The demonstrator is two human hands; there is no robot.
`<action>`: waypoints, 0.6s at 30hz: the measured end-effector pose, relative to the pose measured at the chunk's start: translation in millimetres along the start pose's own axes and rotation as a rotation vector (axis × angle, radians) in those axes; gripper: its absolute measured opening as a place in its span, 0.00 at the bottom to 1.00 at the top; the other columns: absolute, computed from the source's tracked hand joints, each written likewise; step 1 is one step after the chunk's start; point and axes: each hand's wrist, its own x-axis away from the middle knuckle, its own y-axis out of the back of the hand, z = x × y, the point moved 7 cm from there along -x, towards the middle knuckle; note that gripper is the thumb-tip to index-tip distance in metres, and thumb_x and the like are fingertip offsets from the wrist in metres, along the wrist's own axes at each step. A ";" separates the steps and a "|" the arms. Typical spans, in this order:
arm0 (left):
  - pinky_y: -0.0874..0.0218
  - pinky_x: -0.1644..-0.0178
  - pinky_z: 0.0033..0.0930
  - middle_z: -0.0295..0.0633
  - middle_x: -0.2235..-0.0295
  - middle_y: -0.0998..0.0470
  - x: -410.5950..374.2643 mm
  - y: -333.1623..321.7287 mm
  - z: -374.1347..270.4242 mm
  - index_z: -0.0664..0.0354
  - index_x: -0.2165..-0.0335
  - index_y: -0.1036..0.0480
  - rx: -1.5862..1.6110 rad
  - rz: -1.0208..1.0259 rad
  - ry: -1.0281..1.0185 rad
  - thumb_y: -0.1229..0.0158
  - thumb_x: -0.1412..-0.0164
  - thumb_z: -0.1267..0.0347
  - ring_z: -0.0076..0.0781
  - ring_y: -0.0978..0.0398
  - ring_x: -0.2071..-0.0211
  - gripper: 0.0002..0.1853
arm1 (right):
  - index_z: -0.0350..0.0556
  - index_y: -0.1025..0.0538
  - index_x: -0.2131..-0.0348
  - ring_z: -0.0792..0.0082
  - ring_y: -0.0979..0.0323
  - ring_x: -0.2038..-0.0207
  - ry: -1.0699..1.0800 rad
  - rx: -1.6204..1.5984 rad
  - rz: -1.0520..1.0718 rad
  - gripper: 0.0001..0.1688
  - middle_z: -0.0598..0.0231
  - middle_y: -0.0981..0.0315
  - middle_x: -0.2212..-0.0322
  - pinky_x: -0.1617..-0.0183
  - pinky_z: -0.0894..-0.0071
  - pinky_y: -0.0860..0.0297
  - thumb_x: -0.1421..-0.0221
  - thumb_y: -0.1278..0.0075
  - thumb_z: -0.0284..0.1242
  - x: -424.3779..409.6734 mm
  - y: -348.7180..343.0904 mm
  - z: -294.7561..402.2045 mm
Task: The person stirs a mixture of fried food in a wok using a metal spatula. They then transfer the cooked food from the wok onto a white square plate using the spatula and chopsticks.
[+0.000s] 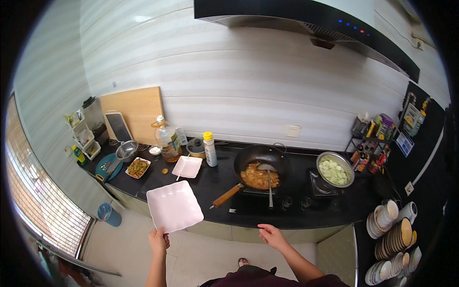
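My left hand (159,239) grips the near corner of a square white plate (174,206). The plate is held out before the counter's front edge and its surface is bare. My right hand (271,236) is empty, with the index finger stretched out and the others partly curled, just short of the counter edge. Beyond it a black wok (261,154) stands on the stove, holding cooked food (256,178) in brown sauce. A metal ladle (269,190) rests in the wok, its handle over the near rim. The wok's wooden handle (226,196) points left towards me.
Right of the wok, a metal bowl (349,181) holds sliced pale-green vegetable. At left are a smaller white dish (193,167), a filled dish (138,168), an oil bottle (168,143), a yellow-capped bottle (210,152) and a knife (114,166) on a round board. Stacked bowls (385,242) stand far right.
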 end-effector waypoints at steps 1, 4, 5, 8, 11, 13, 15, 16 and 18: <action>0.62 0.93 0.23 0.32 0.92 0.43 -10.0 3.6 8.7 0.59 0.83 0.40 0.003 -0.033 0.042 0.53 0.49 0.69 0.19 0.50 0.95 0.10 | 0.47 0.30 0.57 0.84 0.38 0.77 -0.010 0.021 0.027 0.15 0.71 0.32 0.76 0.76 0.84 0.37 0.44 0.55 0.30 -11.2 -7.2 -1.2; 0.61 0.93 0.24 0.34 0.91 0.41 -48.6 11.8 45.8 0.59 0.81 0.40 -0.010 -0.089 0.161 0.53 0.51 0.71 0.20 0.49 0.95 0.07 | 0.46 0.30 0.56 0.84 0.36 0.76 -0.045 0.038 0.124 0.16 0.70 0.31 0.75 0.76 0.83 0.36 0.45 0.55 0.31 -49.3 -29.7 -15.3; 0.60 0.93 0.24 0.34 0.91 0.41 -60.0 10.3 59.7 0.60 0.81 0.40 0.000 -0.072 0.200 0.53 0.52 0.71 0.21 0.49 0.94 0.07 | 0.46 0.30 0.56 0.84 0.36 0.76 -0.056 0.035 0.161 0.16 0.70 0.30 0.75 0.76 0.83 0.36 0.45 0.55 0.31 -63.1 -38.5 -19.1; 0.59 0.92 0.26 0.36 0.92 0.41 -85.3 -0.5 90.4 0.61 0.85 0.41 -0.054 -0.075 0.261 0.53 0.52 0.71 0.23 0.47 0.94 0.10 | 0.45 0.31 0.56 0.84 0.36 0.75 -0.160 -0.025 0.231 0.19 0.69 0.29 0.73 0.76 0.84 0.36 0.46 0.52 0.34 -97.9 -74.1 -20.9; 0.60 0.92 0.25 0.37 0.91 0.41 -110.7 -16.6 118.0 0.62 0.84 0.41 0.004 0.012 0.312 0.54 0.51 0.72 0.22 0.48 0.93 0.09 | 0.46 0.31 0.55 0.84 0.35 0.71 -0.271 -0.065 0.236 0.24 0.71 0.28 0.70 0.72 0.83 0.36 0.47 0.52 0.42 -126.1 -109.0 -18.9; 0.60 0.91 0.25 0.37 0.90 0.40 -126.8 -27.5 136.7 0.62 0.84 0.41 0.011 0.047 0.351 0.54 0.50 0.73 0.22 0.48 0.93 0.09 | 0.47 0.31 0.56 0.84 0.35 0.70 -0.351 -0.069 0.185 0.26 0.72 0.28 0.69 0.69 0.81 0.36 0.48 0.52 0.44 -147.5 -125.5 -20.6; 0.60 0.91 0.25 0.37 0.90 0.41 -144.8 -38.8 150.8 0.62 0.83 0.40 0.009 0.075 0.378 0.54 0.51 0.72 0.22 0.48 0.93 0.09 | 0.49 0.30 0.59 0.81 0.34 0.68 -0.367 -0.146 0.164 0.24 0.72 0.28 0.68 0.65 0.80 0.37 0.49 0.52 0.45 -162.8 -137.8 -22.7; 0.60 0.90 0.26 0.37 0.90 0.41 -153.3 -41.3 155.9 0.62 0.84 0.40 -0.008 0.082 0.390 0.54 0.51 0.72 0.22 0.49 0.93 0.09 | 0.49 0.30 0.60 0.81 0.33 0.68 -0.376 -0.185 0.126 0.22 0.72 0.28 0.68 0.65 0.80 0.36 0.49 0.51 0.45 -171.6 -144.0 -25.4; 0.61 0.90 0.27 0.37 0.90 0.42 -173.2 -49.4 163.3 0.62 0.84 0.40 -0.040 0.138 0.391 0.54 0.52 0.72 0.22 0.50 0.93 0.08 | 0.49 0.29 0.65 0.78 0.31 0.68 -0.411 -0.295 0.037 0.18 0.69 0.26 0.69 0.65 0.79 0.35 0.51 0.48 0.41 -181.3 -152.5 -17.8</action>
